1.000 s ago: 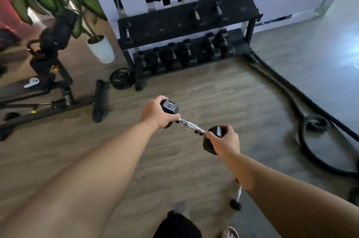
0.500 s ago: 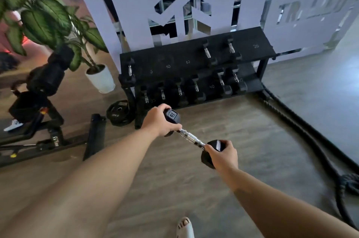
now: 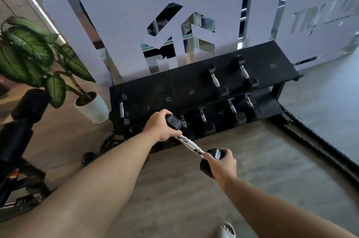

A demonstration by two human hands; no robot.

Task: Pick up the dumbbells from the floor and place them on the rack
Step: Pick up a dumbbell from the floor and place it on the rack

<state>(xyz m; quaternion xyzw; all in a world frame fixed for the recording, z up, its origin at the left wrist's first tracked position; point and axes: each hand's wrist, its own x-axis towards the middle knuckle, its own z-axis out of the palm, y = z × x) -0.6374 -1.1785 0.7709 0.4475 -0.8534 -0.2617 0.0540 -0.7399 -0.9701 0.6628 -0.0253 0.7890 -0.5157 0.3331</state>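
Note:
I hold one black hex dumbbell (image 3: 191,145) with a chrome handle in both hands, in the air in front of the rack. My left hand (image 3: 160,126) grips its far head, marked 10, and my right hand (image 3: 221,164) grips its near head. The black two-tier rack (image 3: 174,90) stands just ahead against the white panel. Its top shelf carries one small dumbbell (image 3: 122,109) at the left and two dumbbells (image 3: 229,78) toward the right, with bare spots marked 5, 10 and 10 between them. Several dumbbells (image 3: 233,109) sit on the lower shelf.
A potted plant (image 3: 91,107) stands left of the rack, with a weight plate (image 3: 114,140) on the floor below it. A black exercise machine (image 3: 21,131) fills the left side. A thick battle rope (image 3: 320,146) runs along the floor at the right. My foot (image 3: 226,231) shows at the bottom.
I have stepped closer to the rack, which now looks larger and nearer. Both hands still carry the same dumbbell, now almost at the rack's front edge.

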